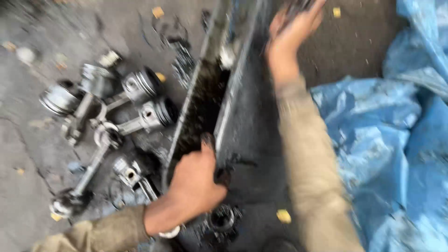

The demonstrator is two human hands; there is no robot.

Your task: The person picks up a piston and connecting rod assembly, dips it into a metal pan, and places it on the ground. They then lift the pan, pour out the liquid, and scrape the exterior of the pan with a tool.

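Oily ground (28,154); both hands (193,182) on pan's (252,135) edges

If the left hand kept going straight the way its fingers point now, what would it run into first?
The left hand already grips the near rim of the dark oily metal pan, fingers pointing up the frame. Going on, it would probably slide into the pan's grimy inside; blur makes depth uncertain.

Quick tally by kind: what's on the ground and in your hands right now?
Silver metal pistons with connecting rods: at least 4; blur hides any more
Long greasy black metal pan, gripped by left hand and right hand: 1
Crumpled blue plastic sheet: 1
Total: at least 6
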